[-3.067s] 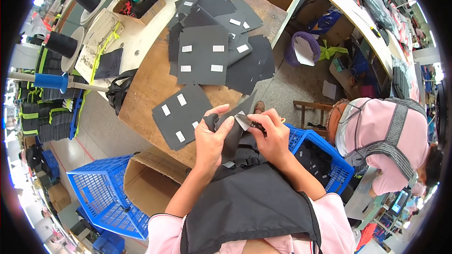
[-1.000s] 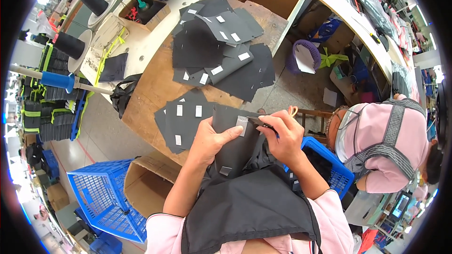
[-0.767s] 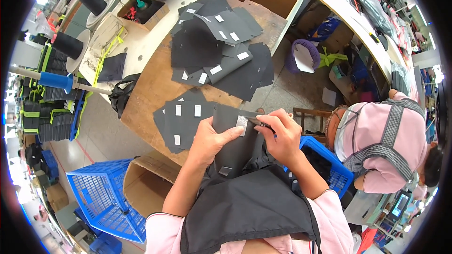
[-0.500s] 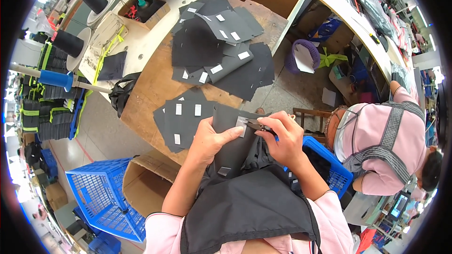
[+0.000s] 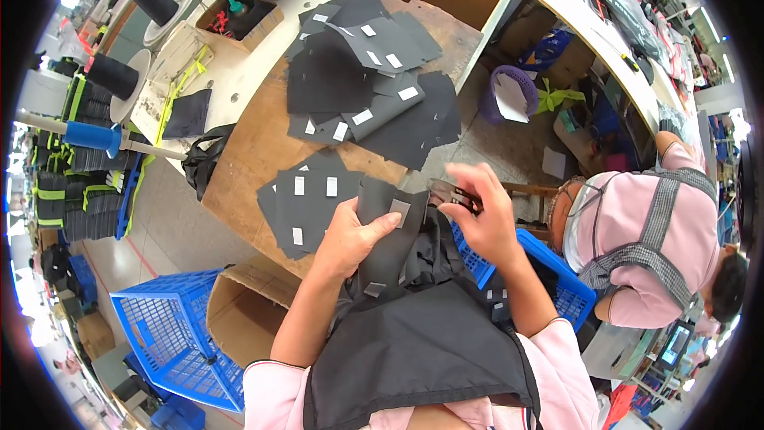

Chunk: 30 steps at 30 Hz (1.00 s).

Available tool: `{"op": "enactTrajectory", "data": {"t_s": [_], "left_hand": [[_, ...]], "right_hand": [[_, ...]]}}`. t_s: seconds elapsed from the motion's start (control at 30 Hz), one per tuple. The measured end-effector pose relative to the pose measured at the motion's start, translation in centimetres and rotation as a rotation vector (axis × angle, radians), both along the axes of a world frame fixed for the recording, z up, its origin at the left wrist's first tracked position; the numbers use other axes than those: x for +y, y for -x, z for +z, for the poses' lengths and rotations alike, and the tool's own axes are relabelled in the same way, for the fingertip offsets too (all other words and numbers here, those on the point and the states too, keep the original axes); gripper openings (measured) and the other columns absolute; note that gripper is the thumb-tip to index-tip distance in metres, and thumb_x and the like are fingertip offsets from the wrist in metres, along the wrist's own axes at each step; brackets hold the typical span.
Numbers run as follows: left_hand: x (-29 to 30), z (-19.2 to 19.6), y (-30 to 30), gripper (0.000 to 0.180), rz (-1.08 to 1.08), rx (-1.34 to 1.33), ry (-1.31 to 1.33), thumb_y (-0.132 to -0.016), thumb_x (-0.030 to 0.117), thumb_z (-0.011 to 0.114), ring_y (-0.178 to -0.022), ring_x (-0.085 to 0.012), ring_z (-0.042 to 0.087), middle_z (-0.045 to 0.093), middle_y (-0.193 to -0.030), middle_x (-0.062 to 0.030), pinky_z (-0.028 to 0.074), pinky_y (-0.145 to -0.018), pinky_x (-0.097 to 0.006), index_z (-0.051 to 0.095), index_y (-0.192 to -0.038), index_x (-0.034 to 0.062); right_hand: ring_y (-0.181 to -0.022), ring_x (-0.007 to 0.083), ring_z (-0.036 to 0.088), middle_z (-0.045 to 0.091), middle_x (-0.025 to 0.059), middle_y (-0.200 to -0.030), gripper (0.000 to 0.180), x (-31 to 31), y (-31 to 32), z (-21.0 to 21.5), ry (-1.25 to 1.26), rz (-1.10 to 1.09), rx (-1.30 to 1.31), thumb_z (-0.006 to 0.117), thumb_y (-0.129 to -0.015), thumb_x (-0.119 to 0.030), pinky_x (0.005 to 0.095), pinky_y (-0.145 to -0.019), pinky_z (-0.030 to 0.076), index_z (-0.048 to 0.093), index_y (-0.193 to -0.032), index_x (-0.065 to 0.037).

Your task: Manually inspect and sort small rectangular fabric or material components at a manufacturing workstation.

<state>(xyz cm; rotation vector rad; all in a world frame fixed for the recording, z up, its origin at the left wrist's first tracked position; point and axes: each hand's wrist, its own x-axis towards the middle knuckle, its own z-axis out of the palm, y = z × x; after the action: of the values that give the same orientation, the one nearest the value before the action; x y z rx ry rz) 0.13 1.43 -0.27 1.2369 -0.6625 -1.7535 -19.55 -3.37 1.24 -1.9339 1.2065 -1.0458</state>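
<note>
My left hand point(image 5: 350, 237) grips a dark grey fabric piece point(image 5: 386, 251) above my lap, thumb laid on top beside a light grey patch point(image 5: 401, 213). A second small patch sits near the piece's lower end. In my right hand point(image 5: 487, 219) is a pair of small thread snips point(image 5: 450, 195), held just right of the fabric and apart from the patch. On the wooden board point(image 5: 239, 175) in front lie several more dark pieces point(image 5: 318, 203) with white patches, and beyond them a larger loose heap point(image 5: 350, 72) of the same kind.
To the left are a blue plastic crate point(image 5: 179, 334) and an open cardboard box point(image 5: 251, 295). Another blue crate point(image 5: 569, 302) stands by my right arm. A co-worker in pink point(image 5: 652, 247) is at the right. Black thread cones point(image 5: 111, 74) stand far left.
My right hand and the snips have moved off the patch, a little to the right and up. The left hand still holds the fabric, nearly in place.
</note>
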Motion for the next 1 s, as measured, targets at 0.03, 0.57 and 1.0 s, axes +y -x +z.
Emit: {"op": "enactTrajectory", "data": {"t_s": [0.03, 0.57, 1.0], "left_hand": [[0.0, 0.0, 0.0, 0.026, -0.033, 0.011, -0.011, -0.082, 0.011, 0.065, -0.081, -0.0116, 0.057, 0.061, -0.092, -0.0063, 0.048, -0.072, -0.026, 0.057, -0.103, -0.0006], [0.4, -2.1, 0.9, 0.026, 0.203, 0.105, -0.075, -0.077, 0.015, 0.074, -0.075, -0.0095, 0.054, 0.058, -0.082, -0.0002, 0.044, -0.070, -0.025, 0.055, -0.092, 0.0058], [0.8, -1.6, 1.3, 0.025, 0.303, -0.042, 0.026, -0.075, 0.008, 0.073, -0.076, -0.0076, 0.052, 0.056, -0.083, 0.0015, 0.042, -0.071, -0.023, 0.057, -0.094, 0.0066]], "right_hand": [[-0.060, 0.0145, 0.050, 0.051, 0.0062, -0.077, 0.028, -1.0, 0.4, -0.7, 0.002, -0.010, -0.001, 0.071, -0.069, -0.003, 0.0269, -0.052, 0.041, 0.060, -0.095, -0.002], [-0.067, 0.0228, 0.058, 0.054, 0.0088, -0.089, 0.034, 3.2, -0.4, -1.4, 0.027, 0.029, 0.124, 0.069, -0.072, -0.006, 0.0318, -0.058, 0.046, 0.056, -0.103, -0.006], [-0.060, 0.0226, 0.055, 0.056, 0.0066, -0.077, 0.031, 2.9, -0.2, -2.3, 0.298, 0.086, 0.262, 0.071, -0.066, -0.004, 0.0311, -0.053, 0.043, 0.063, -0.095, -0.007]]}}
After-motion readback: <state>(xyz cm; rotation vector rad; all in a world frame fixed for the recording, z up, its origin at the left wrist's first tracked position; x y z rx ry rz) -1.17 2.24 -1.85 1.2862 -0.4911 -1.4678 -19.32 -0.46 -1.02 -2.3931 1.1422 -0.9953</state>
